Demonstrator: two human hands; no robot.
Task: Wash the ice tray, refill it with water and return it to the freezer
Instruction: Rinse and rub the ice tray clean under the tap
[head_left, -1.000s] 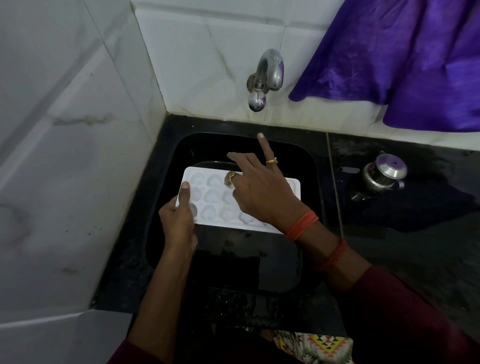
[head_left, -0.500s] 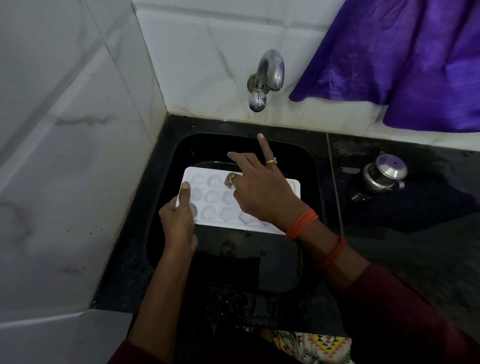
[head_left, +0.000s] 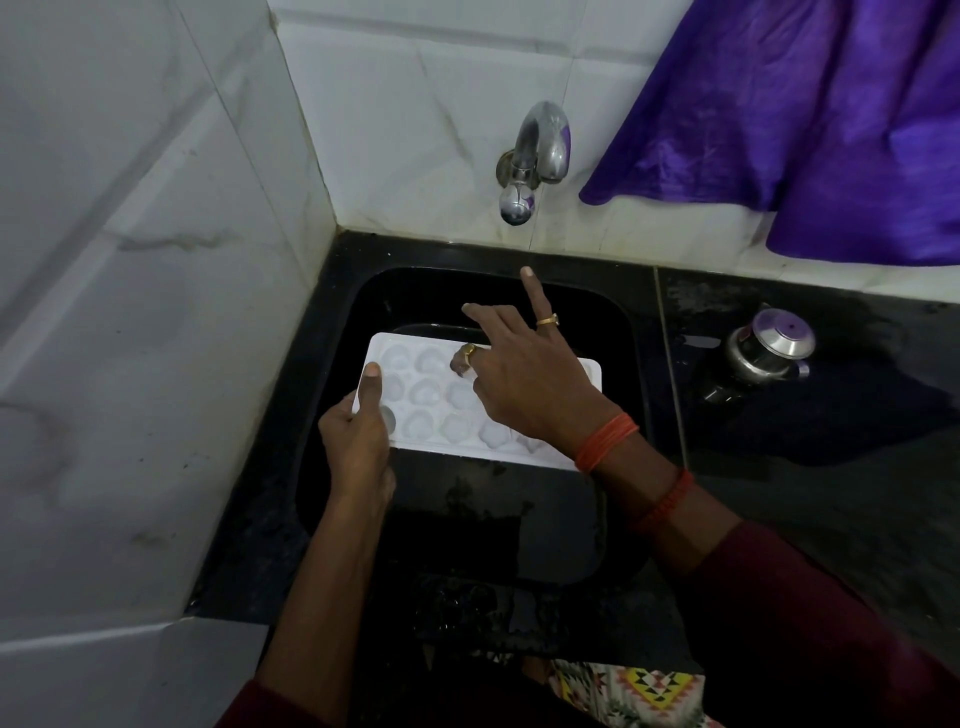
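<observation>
A white ice tray (head_left: 426, 395) with heart-shaped cells is held over the black sink (head_left: 618, 322). My left hand (head_left: 358, 436) grips its left end, thumb lying on the rim. My right hand (head_left: 519, 379) rests on the tray's right half with its fingers spread; one finger is bent down into a cell and another points up toward the tap. The right part of the tray is hidden under that hand. The steel tap (head_left: 535, 156) sticks out of the tiled wall above the sink; no water runs from it.
A small steel pot with a lid (head_left: 769, 353) stands on the wet black counter (head_left: 831, 467) to the right of the sink. A purple cloth (head_left: 810, 114) hangs over the wall at the upper right. White tiled walls (head_left: 130, 312) close the corner at the left.
</observation>
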